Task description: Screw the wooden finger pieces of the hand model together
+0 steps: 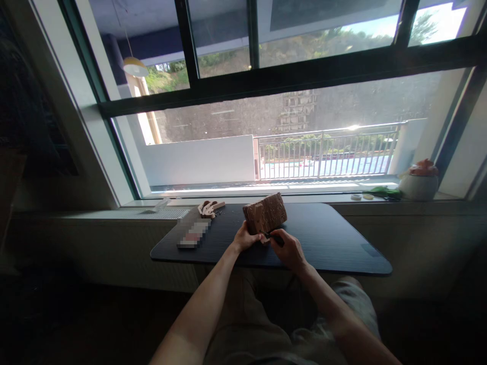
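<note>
A brown wooden block-like model (266, 212) stands tilted on the dark table (335, 238) in front of me. My left hand (245, 237) is closed on its lower left corner. My right hand (288, 248) is pinched round a thin dark tool (269, 235) whose tip touches the model's lower edge. Several loose light wooden pieces (210, 208) lie at the table's far left edge. A blurred flat thing (194, 233) lies left of my hands.
A big window with a dark frame (289, 76) rises behind the table. On the sill at right stand a round white pot (417, 185), some green stuff (384, 191) and small rings (361, 196). My knees are under the table.
</note>
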A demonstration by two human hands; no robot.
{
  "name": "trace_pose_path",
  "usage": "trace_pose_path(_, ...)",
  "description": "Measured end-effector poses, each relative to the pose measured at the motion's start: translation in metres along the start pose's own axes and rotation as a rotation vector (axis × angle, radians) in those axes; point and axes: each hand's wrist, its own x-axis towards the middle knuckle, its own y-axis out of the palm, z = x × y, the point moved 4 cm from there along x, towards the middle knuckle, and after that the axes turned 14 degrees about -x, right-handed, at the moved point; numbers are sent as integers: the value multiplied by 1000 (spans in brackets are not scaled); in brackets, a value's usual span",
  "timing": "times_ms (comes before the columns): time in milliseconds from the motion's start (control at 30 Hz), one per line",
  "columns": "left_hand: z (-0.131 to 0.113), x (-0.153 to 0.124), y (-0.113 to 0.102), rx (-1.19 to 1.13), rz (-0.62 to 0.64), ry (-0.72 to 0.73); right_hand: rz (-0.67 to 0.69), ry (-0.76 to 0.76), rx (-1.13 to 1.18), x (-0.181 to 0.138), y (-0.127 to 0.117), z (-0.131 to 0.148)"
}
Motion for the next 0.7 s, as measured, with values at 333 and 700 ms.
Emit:
trace_pose_path(333, 4, 1, -3, 14, -30, -2, 174, -323, -149, 25, -30, 9)
trace_pose_path(700, -7, -4, -2, -35, -25, -18, 290, -311, -199, 23, -22, 8)
